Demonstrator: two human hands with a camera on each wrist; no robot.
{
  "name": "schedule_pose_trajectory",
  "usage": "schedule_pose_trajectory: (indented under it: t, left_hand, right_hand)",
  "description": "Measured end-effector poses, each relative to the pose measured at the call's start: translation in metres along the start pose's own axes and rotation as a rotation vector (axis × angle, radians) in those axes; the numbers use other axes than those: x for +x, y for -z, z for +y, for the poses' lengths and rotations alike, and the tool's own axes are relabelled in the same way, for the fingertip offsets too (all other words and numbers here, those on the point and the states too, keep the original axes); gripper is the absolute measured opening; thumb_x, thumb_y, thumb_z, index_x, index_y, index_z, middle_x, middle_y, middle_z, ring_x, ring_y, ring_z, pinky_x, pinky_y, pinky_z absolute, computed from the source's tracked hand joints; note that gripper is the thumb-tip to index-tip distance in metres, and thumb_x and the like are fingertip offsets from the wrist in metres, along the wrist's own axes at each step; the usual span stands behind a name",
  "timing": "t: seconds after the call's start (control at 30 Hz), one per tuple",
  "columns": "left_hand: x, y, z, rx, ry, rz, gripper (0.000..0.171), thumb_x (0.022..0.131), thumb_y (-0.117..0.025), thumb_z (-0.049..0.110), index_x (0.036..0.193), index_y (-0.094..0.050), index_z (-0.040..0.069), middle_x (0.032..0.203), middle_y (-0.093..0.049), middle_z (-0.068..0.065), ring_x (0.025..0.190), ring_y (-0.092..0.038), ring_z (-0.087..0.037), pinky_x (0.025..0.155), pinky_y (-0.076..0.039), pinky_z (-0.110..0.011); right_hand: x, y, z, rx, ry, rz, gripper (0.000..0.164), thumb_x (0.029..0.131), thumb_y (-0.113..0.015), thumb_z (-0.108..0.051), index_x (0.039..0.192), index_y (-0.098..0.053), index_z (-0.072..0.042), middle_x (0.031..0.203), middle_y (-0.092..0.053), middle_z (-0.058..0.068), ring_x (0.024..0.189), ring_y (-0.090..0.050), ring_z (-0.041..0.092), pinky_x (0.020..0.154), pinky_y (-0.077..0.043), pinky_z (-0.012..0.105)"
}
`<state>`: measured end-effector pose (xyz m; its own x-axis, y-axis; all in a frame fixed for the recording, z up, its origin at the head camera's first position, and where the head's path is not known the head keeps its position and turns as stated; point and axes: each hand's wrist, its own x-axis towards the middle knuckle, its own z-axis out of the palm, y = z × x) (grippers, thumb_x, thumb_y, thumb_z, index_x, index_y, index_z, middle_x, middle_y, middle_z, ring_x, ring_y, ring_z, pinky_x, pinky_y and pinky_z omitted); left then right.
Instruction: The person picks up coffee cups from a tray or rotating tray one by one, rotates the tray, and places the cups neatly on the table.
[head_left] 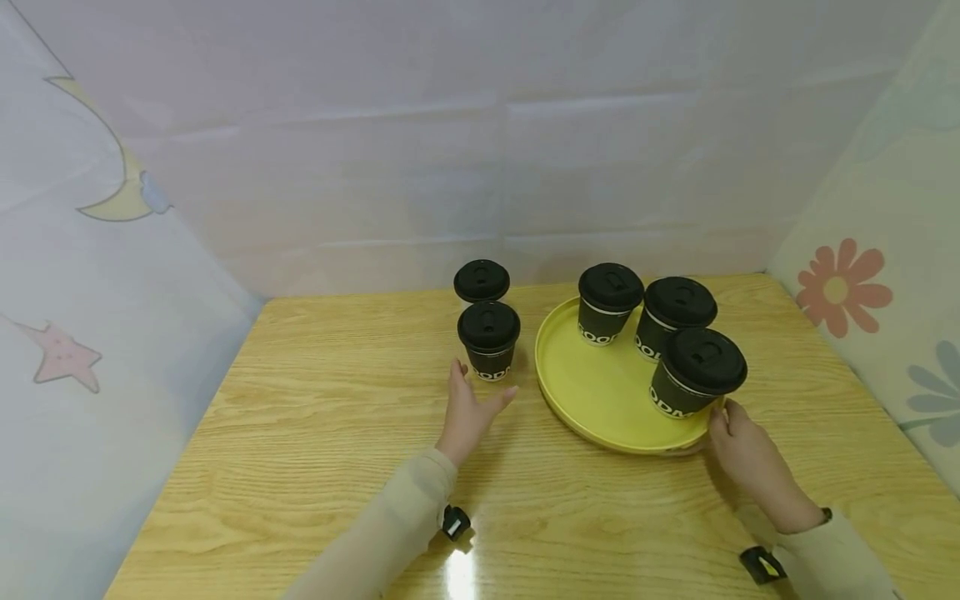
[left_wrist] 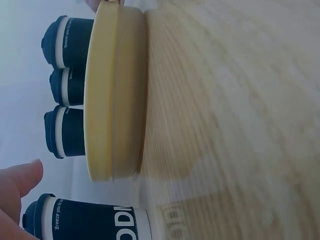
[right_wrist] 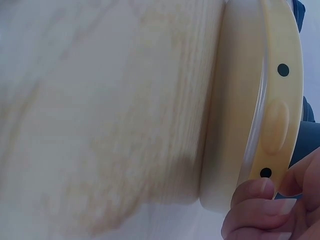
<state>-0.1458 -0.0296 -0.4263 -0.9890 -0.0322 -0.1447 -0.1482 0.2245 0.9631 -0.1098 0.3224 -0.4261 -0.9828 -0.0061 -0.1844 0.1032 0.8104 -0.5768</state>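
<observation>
A lidded black paper coffee cup (head_left: 489, 340) stands upright on the table, with a second lidded cup (head_left: 482, 282) partly hidden behind it. My left hand (head_left: 468, 412) is just in front of the nearer cup, thumb and fingers spread apart and not wrapped round it. At the right, a round yellow tray (head_left: 592, 387) carries three more such cups: a left one (head_left: 606, 304), a middle one (head_left: 671, 317) and a front one (head_left: 693, 375). The tray's right edge is pinched by my right hand (head_left: 750, 454), thumb and curled fingers on the rim in the right wrist view.
The wooden table (head_left: 315, 433) runs back to a pale hanging cloth (head_left: 360, 183). Patterned cloth sides stand at left and right, one with a red flower (head_left: 836, 288). Wood surface lies left of the cups and in front of the tray.
</observation>
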Motion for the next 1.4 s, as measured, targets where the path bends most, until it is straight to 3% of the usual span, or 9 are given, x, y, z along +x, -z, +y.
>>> schedule_pose_trajectory:
  t: [0.27,0.5,0.73,0.93,1.13,1.23,1.4]
  left_hand:
    - [-0.013,-0.005,-0.004,-0.004,-0.015,-0.043,0.102,0.088,-0.074,0.025,0.152,-0.001,-0.007,0.153,-0.014,-0.029,0.141,-0.016,-0.045,0.113,-0.02,-0.055]
    - [-0.022,-0.01,-0.005,0.021,-0.076,-0.123,0.094,0.09,-0.073,0.023,0.15,-0.009,-0.01,0.153,-0.015,-0.032,0.142,-0.016,-0.044,0.113,-0.02,-0.056]
    - [-0.026,-0.016,0.0,0.056,-0.11,-0.151,0.093,0.09,-0.072,0.03,0.151,-0.012,-0.006,0.154,-0.017,-0.028,0.142,-0.017,-0.042,0.113,-0.02,-0.055]
    - [-0.027,-0.023,0.009,0.072,-0.146,-0.168,0.095,0.088,-0.073,0.034,0.153,-0.013,-0.001,0.157,-0.017,-0.022,0.144,-0.016,-0.037,0.114,-0.019,-0.053]
    - [-0.026,-0.031,0.016,0.058,-0.191,-0.184,0.092,0.09,-0.072,0.03,0.154,-0.012,0.001,0.157,-0.017,-0.018,0.145,-0.016,-0.032,0.115,-0.019,-0.051]
    - [-0.025,-0.034,0.018,0.057,-0.211,-0.191,0.091,0.09,-0.072,0.03,0.154,-0.013,0.002,0.158,-0.018,-0.017,0.145,-0.016,-0.032,0.115,-0.019,-0.051]
    - [-0.024,-0.041,0.023,0.058,-0.226,-0.217,0.092,0.09,-0.072,0.032,0.155,-0.013,0.003,0.158,-0.015,-0.017,0.145,-0.016,-0.032,0.114,-0.019,-0.052]
  right_hand:
    - [0.0,0.0,-0.001,0.011,0.008,-0.005,0.062,0.106,-0.012,-0.023,0.132,-0.016,0.033,0.129,-0.026,0.055,0.115,-0.037,0.065,0.085,-0.041,0.067]
    - [0.0,-0.001,0.0,0.009,0.007,-0.004,0.062,0.106,-0.011,-0.023,0.132,-0.015,0.033,0.128,-0.027,0.056,0.113,-0.04,0.065,0.083,-0.043,0.066]
    - [-0.001,-0.001,0.001,0.008,0.015,0.008,0.062,0.106,-0.012,-0.023,0.132,-0.017,0.033,0.126,-0.03,0.055,0.11,-0.043,0.064,0.081,-0.044,0.064]
    - [-0.003,-0.001,0.0,-0.008,0.035,0.036,0.059,0.106,-0.014,-0.021,0.128,-0.024,0.032,0.12,-0.037,0.054,0.095,-0.054,0.052,0.07,-0.048,0.054]
    - [-0.004,0.0,-0.001,0.0,0.041,0.024,0.058,0.106,-0.014,-0.023,0.124,-0.028,0.031,0.106,-0.047,0.046,0.079,-0.053,0.038,0.063,-0.046,0.044]
    - [-0.004,0.001,-0.002,0.003,0.044,0.016,0.058,0.106,-0.014,-0.023,0.124,-0.028,0.03,0.103,-0.049,0.043,0.076,-0.052,0.035,0.062,-0.045,0.042]
    - [-0.004,0.001,-0.002,0.001,0.039,0.003,0.06,0.107,-0.014,-0.024,0.127,-0.025,0.032,0.11,-0.045,0.049,0.08,-0.054,0.037,0.065,-0.047,0.045]
